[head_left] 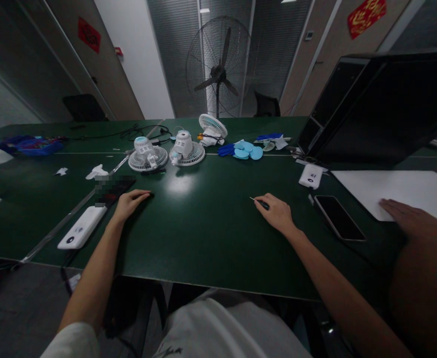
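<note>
My right hand (277,213) is closed around the dark handle of a small screwdriver (264,204), its thin metal shaft pointing left over the green table (211,238). Over on the left, my left hand (131,203) rests at the tabletop with fingers pressed together. A tiny dark thing shows at its fingertips, too small to name. Beyond my hands lie several small white fans: one fan (147,155) and another fan (186,149) lie grille down, and a third fan (213,130) stands tilted behind them.
Light-blue round pieces (248,150) lie beside a blue glove (226,149). To my left are a white power bank (82,228) and a dark phone-like slab (119,191). Rightward are a phone (338,218), a white device (310,176), a large monitor (382,109) and another person's hand (414,219) on a white board (401,186).
</note>
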### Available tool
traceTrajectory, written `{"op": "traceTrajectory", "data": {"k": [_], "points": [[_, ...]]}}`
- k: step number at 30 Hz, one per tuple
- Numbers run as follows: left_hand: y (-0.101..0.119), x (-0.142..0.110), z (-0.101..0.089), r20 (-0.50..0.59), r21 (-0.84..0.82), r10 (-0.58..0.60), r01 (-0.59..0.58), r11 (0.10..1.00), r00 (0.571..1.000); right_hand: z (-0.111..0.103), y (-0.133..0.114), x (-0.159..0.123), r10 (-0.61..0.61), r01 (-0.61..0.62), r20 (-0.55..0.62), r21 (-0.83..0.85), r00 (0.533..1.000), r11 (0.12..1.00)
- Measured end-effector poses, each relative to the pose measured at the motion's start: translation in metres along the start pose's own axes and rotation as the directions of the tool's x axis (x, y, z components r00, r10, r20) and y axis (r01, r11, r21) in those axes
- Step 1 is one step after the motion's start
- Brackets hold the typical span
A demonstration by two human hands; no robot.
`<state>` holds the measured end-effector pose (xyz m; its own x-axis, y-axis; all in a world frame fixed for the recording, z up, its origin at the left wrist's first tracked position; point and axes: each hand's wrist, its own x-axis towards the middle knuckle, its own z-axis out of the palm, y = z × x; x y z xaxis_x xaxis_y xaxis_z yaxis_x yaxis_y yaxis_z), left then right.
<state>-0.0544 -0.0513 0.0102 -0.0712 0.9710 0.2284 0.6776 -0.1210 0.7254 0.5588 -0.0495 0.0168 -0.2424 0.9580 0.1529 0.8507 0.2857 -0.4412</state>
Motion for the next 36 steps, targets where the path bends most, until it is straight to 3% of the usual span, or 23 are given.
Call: {"op": "traceTrajectory", "data": {"k": [7,16,22,28,32,36], "points": [[-0.003,0.001,-0.001,0.013,-0.051,-0.015,0.016,0.999,1.000,-0.004,-0.005,-0.001,0.005,-0.005,0.009,0.004,1.000,1.000],[0.027,-0.006,0.004,-0.041,0.004,-0.014,0.014,1.000,0.999,0.001,-0.001,0.000,-0.002,0.001,-0.016,-0.034,1.000,0.999],[0.018,-0.006,0.003,-0.091,0.044,-0.029,0.033,0.998,0.995,0.000,0.000,0.001,-0.003,0.003,0.000,-0.018,1.000,1.000],[0.008,-0.005,0.003,-0.071,0.206,0.103,-0.086,0.975,0.992,-0.001,0.000,0.000,-0.012,0.012,0.009,0.004,1.000,1.000],[0.016,-0.004,0.004,-0.012,0.386,0.192,-0.172,0.906,0.981,-0.002,-0.002,-0.001,-0.006,0.006,0.023,-0.006,1.000,1.000],[0.029,-0.005,0.014,0.031,0.406,0.227,-0.220,0.887,0.973,-0.001,-0.003,-0.001,-0.037,0.037,0.018,-0.019,0.999,0.999]]}}
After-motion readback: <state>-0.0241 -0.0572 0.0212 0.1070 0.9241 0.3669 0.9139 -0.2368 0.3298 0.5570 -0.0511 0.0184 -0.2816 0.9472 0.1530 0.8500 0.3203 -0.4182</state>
